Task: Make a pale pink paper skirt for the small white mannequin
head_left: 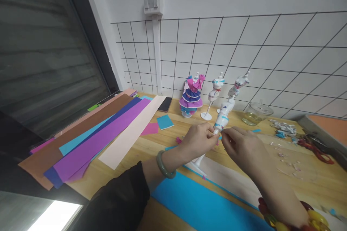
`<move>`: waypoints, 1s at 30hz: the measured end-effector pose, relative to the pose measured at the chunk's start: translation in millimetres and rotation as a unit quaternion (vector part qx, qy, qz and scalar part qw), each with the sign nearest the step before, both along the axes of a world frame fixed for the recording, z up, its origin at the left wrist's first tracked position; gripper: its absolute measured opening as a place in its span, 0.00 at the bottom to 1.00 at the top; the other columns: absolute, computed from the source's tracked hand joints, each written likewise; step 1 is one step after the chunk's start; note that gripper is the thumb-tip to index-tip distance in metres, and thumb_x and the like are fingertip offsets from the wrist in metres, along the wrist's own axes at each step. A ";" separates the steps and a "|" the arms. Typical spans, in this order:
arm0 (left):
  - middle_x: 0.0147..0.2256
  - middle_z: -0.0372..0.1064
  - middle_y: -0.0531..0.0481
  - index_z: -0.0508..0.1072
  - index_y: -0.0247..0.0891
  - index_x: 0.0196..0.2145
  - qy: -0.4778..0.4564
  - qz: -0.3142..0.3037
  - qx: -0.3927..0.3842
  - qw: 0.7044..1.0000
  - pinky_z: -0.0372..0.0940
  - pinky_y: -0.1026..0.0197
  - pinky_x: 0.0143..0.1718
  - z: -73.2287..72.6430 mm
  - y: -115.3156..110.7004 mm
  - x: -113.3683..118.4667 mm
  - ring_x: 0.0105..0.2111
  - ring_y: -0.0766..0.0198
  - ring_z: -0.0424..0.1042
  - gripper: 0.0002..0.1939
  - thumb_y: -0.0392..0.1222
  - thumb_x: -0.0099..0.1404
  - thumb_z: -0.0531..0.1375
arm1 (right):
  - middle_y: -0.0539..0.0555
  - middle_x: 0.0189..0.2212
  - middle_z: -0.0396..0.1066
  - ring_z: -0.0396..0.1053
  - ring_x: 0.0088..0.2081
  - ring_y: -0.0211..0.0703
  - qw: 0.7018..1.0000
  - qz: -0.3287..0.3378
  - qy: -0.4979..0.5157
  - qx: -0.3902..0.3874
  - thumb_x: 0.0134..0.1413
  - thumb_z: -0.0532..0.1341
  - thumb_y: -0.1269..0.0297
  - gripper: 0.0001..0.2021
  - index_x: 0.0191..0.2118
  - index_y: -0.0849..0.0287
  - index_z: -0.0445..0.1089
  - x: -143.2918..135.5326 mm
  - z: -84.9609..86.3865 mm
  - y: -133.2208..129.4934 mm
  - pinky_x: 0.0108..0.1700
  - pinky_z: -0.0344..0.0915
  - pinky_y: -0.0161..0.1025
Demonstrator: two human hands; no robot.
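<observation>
My left hand [199, 139] pinches the white stem of a miniature dress form [226, 107], just under its torso. The form leans to the right, with light-blue trim round its lower edge and its white base [199, 168] low over the paper. My right hand [242, 146] is closed beside that lower edge, fingertips pressed together. What they grip, if anything, is hidden. A bit of blue paper shows between the two hands. Below them lie a wide blue paper strip [200, 200] and a pale strip [230, 175].
Behind stand a form in ruffled paper [191, 97], a white form [216, 90] and another tilted one [239, 83]. Coloured paper strips [100, 140] and a phone [165, 104] lie left. A glass pot [256, 112], a clear plate [292, 162] and red-handled scissors [322, 155] are right.
</observation>
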State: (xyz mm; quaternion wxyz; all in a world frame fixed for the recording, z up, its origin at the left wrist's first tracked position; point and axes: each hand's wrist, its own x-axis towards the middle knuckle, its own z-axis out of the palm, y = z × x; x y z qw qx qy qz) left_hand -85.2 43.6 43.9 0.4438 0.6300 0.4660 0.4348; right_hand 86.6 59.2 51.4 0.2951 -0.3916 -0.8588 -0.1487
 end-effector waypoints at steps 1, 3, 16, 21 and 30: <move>0.29 0.75 0.50 0.70 0.36 0.35 -0.012 -0.003 -0.011 1.000 0.67 0.63 0.27 0.8 0.0 0.0 0.24 0.65 0.75 0.08 0.44 0.63 0.61 | 0.52 0.19 0.66 0.62 0.21 0.40 1.000 -0.004 0.016 -0.020 0.62 0.53 0.66 0.14 0.24 0.57 0.66 -0.6 0.5 -0.8 0.27 0.52 0.38; 0.28 0.75 0.50 0.70 0.36 0.35 -0.026 -0.002 -0.025 0.999 0.66 0.64 0.26 1.7 0.4 0.0 0.23 0.65 0.75 0.08 0.44 0.62 0.61 | 0.53 0.21 0.69 0.64 0.22 0.40 0.997 -0.006 0.044 -0.062 0.62 0.52 0.66 0.14 0.26 0.57 0.68 -0.9 1.2 -1.5 0.27 0.54 0.38; 0.27 0.74 0.52 0.69 0.38 0.34 0.038 -0.017 0.039 0.998 0.61 0.65 0.24 1.5 0.6 -4.0 0.25 0.64 0.76 0.08 0.46 0.65 0.58 | 0.54 0.24 0.72 0.67 0.23 0.42 0.996 0.002 0.024 -0.088 0.65 0.52 0.63 0.13 0.32 0.58 0.71 6.2 -0.7 3.6 0.27 0.56 0.37; 0.28 0.75 0.51 0.69 0.37 0.35 0.027 -0.025 0.031 0.999 0.64 0.65 0.26 3.5 -0.1 -4.3 0.25 0.65 0.75 0.08 0.45 0.65 0.58 | 0.54 0.24 0.73 0.67 0.23 0.42 0.994 0.010 0.047 -0.100 0.64 0.53 0.62 0.13 0.31 0.57 0.71 6.1 2.0 1.3 0.27 0.58 0.37; 0.27 0.73 0.51 0.68 0.36 0.35 -0.023 -0.032 0.006 0.999 0.70 0.63 0.27 6.2 3.2 -4.3 0.24 0.65 0.74 0.05 0.40 0.63 0.59 | 0.53 0.26 0.73 0.69 0.25 0.43 0.988 0.004 0.075 -0.134 0.65 0.53 0.62 0.13 0.34 0.57 0.72 6.3 0.8 1.8 0.28 0.59 0.38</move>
